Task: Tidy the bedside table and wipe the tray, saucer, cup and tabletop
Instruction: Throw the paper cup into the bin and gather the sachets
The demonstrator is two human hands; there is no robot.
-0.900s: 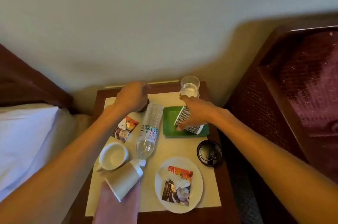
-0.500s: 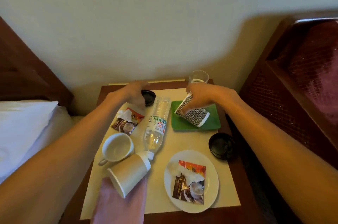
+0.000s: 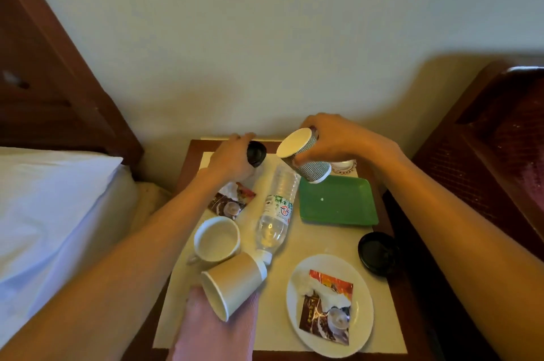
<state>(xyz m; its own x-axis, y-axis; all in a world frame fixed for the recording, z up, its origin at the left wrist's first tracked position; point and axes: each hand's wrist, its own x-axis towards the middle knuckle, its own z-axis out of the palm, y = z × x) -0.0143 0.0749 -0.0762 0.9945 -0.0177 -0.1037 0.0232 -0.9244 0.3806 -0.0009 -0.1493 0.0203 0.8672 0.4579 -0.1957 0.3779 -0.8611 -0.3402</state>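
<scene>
My right hand (image 3: 335,139) grips a patterned paper cup (image 3: 306,160), tilted with its white base towards me, above the back left corner of the green tray (image 3: 338,204). My left hand (image 3: 232,159) holds a black lid (image 3: 256,153) at the table's back. A white ceramic cup (image 3: 217,240) stands left of a plastic water bottle (image 3: 276,210) lying on its side. A plain paper cup (image 3: 234,284) lies tipped over on a pink cloth (image 3: 215,331). The white saucer (image 3: 365,310) carries an opened sachet (image 3: 326,307).
A second black lid (image 3: 375,253) lies at the table's right edge. Another sachet (image 3: 232,201) lies under my left wrist. A glass (image 3: 344,165) is half hidden behind my right hand. A bed with white linen (image 3: 56,213) is on the left, a dark wooden chair (image 3: 485,154) on the right.
My right hand has lifted the patterned cup off the green tray and tilted it. My left hand has picked the black lid up from the back of the table.
</scene>
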